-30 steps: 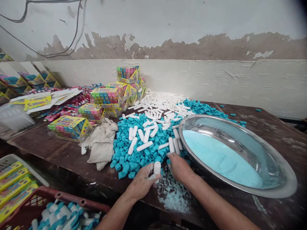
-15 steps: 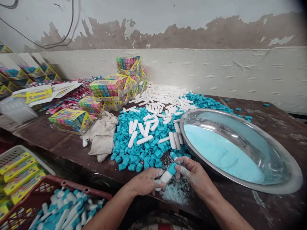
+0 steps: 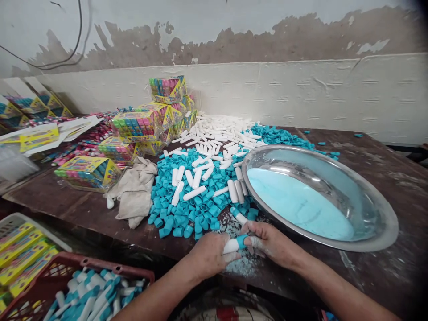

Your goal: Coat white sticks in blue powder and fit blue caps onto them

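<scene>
My left hand (image 3: 214, 252) grips a white tube (image 3: 230, 246), right hand (image 3: 269, 241) closed on its blue cap (image 3: 241, 242), above the table (image 3: 83, 203); capped tubes (image 3: 95, 290) in red crate (image 3: 117, 269), many loose tubes (image 3: 220, 129), loose caps (image 3: 187, 216) left.

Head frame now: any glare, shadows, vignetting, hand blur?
Head view: bright highlights inside the metal basin; head view: soft shadow beside the black cable; head view: upper-right corner darkened; head view: no strong motion blur on left hand or right hand.
</scene>
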`<state>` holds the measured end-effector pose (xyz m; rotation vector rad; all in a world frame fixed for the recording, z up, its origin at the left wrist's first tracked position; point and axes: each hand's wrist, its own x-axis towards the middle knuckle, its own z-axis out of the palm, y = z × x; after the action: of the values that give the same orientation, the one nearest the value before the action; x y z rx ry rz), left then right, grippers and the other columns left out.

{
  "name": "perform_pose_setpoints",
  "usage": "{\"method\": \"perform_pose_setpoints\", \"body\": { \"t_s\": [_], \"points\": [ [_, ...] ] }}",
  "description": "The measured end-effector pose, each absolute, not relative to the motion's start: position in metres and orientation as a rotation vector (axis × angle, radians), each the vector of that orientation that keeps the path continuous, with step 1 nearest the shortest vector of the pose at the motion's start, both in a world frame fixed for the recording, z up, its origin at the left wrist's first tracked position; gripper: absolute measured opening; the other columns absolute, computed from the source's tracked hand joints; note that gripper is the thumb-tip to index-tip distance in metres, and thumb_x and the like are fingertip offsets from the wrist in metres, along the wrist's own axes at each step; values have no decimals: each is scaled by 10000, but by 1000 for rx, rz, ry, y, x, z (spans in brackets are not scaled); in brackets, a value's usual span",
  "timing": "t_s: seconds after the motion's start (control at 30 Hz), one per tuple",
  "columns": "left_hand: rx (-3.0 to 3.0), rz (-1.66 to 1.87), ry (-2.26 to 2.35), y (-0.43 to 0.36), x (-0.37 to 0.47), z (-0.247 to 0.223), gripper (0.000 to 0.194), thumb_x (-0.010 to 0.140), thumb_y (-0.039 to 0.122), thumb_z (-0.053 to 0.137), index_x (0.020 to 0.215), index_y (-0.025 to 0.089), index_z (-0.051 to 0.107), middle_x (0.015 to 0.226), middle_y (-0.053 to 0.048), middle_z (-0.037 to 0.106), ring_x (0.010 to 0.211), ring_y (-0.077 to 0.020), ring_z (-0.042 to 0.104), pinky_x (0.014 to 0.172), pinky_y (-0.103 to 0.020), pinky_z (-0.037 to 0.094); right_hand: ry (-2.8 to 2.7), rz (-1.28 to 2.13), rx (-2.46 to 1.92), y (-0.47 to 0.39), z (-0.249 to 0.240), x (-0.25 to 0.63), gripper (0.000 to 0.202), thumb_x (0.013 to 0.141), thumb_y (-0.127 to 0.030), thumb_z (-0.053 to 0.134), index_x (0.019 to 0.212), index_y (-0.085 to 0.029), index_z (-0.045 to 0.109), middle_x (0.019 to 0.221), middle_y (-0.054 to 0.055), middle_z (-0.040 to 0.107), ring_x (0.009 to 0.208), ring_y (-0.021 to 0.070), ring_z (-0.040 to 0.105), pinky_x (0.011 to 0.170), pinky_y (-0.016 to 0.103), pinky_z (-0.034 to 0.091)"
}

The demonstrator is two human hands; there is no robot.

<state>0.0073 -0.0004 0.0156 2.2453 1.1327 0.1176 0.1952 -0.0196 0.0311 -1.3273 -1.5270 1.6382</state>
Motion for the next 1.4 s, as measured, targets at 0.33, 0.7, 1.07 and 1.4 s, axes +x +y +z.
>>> {"method": "perform_pose_setpoints", "body": {
  "t_s": [0.33,0.7,1.07,1.4],
  "points": [
    [2448,-45,1139,1,21,18,190,729,313,486,757,202,637,688,-90,663,634,-251,614,507,-265,378,-1604,1519,-1424,-26,29,193,88,620,-195,482,616,-196,394,484,-69,398,476,84,320,476,204,252],
    [2462,-158,1146,1,21,17,153,657,218,531,731,172,656,703,-114,675,650,-265,627,560,-295,448,-1941,1156,-1446,-29,17,183,145,637,-135,442,581,-200,325,574,-43,338,551,102,299,499,216,239],
    [2405,-35,1142,7,18,12,275,781,350,408,741,200,635,706,-60,673,649,-204,620,536,-240,412,-1983,1112,-1513,-27,37,184,99,758,-234,412,759,-181,496,651,-9,492,621,138,441,592,247,339],
    [2459,-3,1227,-10,5,13,193,715,292,482,801,181,615,753,-82,678,702,-248,634,568,-270,440,-2059,826,-1500,-39,30,163,183,731,-201,366,663,-183,535,579,7,541,524,126,476,501,223,379]
  ]
}}
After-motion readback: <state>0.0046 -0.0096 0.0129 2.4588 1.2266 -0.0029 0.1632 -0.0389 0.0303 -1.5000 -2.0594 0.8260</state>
